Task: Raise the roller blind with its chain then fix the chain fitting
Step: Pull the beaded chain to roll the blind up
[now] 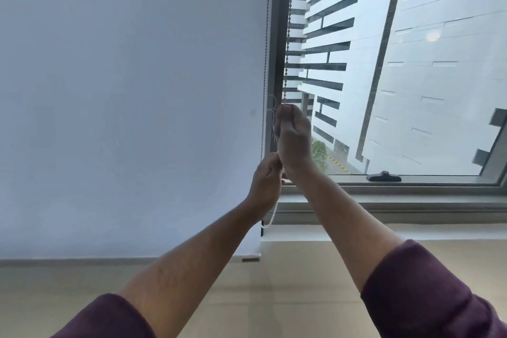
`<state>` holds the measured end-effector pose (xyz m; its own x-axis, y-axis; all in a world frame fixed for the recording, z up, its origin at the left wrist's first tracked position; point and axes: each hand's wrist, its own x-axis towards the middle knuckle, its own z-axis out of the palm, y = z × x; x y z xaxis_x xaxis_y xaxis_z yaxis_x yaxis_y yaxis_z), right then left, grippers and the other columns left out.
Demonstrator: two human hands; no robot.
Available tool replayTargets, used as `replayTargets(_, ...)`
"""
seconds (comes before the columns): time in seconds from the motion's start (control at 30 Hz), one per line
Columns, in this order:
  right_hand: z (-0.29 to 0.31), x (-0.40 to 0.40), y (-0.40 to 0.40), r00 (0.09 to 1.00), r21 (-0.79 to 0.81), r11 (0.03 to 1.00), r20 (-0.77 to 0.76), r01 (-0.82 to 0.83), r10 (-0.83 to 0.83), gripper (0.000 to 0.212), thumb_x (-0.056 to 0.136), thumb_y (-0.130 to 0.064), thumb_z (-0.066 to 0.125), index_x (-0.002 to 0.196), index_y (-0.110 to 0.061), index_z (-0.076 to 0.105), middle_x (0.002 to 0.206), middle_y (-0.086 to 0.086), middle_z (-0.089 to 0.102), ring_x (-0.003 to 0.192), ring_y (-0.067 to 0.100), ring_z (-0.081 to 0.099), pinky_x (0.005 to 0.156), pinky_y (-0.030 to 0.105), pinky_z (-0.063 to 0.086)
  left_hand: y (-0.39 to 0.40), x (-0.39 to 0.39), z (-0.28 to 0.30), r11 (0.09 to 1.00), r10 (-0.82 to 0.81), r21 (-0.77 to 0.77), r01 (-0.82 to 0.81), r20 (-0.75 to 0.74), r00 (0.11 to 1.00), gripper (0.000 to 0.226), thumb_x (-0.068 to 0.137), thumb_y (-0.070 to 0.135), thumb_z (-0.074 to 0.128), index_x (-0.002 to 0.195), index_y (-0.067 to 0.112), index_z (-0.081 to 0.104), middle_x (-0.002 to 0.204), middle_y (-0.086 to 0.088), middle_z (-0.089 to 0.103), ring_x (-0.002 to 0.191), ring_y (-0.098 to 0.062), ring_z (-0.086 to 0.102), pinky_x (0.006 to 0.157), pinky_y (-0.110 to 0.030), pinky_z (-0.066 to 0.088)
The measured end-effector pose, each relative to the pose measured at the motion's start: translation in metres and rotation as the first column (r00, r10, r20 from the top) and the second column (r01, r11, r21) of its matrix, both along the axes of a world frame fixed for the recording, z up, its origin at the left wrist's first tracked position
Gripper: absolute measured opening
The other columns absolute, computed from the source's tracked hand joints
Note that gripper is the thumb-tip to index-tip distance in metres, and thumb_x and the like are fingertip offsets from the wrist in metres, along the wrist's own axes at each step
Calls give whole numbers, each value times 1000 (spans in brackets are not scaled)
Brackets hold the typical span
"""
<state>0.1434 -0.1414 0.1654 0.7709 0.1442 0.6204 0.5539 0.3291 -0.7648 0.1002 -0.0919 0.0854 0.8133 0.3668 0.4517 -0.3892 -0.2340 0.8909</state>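
Note:
A pale roller blind (131, 96) hangs fully down over the left window, its bottom bar (251, 257) near the sill. A beaded chain (265, 57) runs down the blind's right edge beside the dark frame, and a second strand (288, 44) hangs in front of the glass. My right hand (292, 137) is raised and closed around the chain, with loose threads sticking out beside its fingers. Just below it, my left hand (267, 181) pinches the chain; a white beaded loop (270, 221) dangles under its wrist. The chain fitting is hidden.
The uncovered right window (411, 77) looks out on tall pale buildings. A black window handle (383, 177) sits on the lower frame. A grey sill (397, 207) runs below the glass, and beige floor lies beneath.

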Motion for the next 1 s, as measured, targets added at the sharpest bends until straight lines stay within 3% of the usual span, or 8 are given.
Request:
replayTargets(0.17,-32,1,1,1000,-26,1000,-29,-3,2,38,104,-8,43,70,-23,53,56,-14,50,57,10,45,58,31,39,6,1,41,983,107,-164,-87,117,987,35,111,27,30,118,12,62,117,-11,70,107,-20,68,92,-33,57)
replayTargets(0.23,-44,3,1,998,-25,999,-40,-41,40,39,102,-11,44,68,-26,54,59,-10,49,59,14,42,57,33,36,8,2,64,980,96,-183,-72,125,987,35,111,31,31,118,15,62,121,-14,70,114,-25,68,99,-36,56)
replayTargets(0.37,-66,6,3,998,-42,998,-43,-40,38,44,105,-8,40,68,-28,50,56,-5,41,53,12,33,54,32,27,5,6,105,991,27,-132,-5,168,985,37,111,30,32,115,8,61,102,-14,71,88,-21,69,80,-30,57)
replayTargets(0.5,-83,8,2,995,-62,995,-65,-77,73,40,104,-3,38,72,-22,52,55,-6,40,52,11,31,53,31,25,1,14,122,985,27,-171,4,180,983,37,108,35,34,98,12,60,67,2,51,51,-10,42,48,-25,33)
replayTargets(0.6,-86,7,0,989,-82,988,-79,-132,126,41,100,-8,40,67,-28,52,52,-15,40,50,6,30,51,24,26,-3,19,110,988,142,-91,-124,221,965,41,107,36,36,70,19,42,60,0,38,51,-15,31,48,-33,26)
replayTargets(0.8,-87,12,-14,946,-269,909,-148,-319,288,44,93,-7,43,58,-29,57,51,-15,46,50,3,38,52,20,31,0,20,78,949,306,-16,-314,284,909,42,105,31,37,63,24,35,57,2,36,56,-18,30,56,-40,29)
replayTargets(0.9,-70,22,-31,953,-355,887,-173,-296,249,25,83,-14,46,77,-22,69,67,-8,66,68,9,58,64,26,45,2,18,62,952,296,-10,-305,269,917,43,107,27,37,65,20,37,58,-3,37,56,-20,31,57,-40,30)
replayTargets(1.0,-47,31,-40,959,-325,910,-201,-258,200,31,81,-17,47,99,-14,73,85,-3,71,85,14,62,76,33,46,2,17,48,951,302,-3,-310,230,925,41,108,23,38,68,17,44,59,2,45,57,-16,39,58,-34,35)
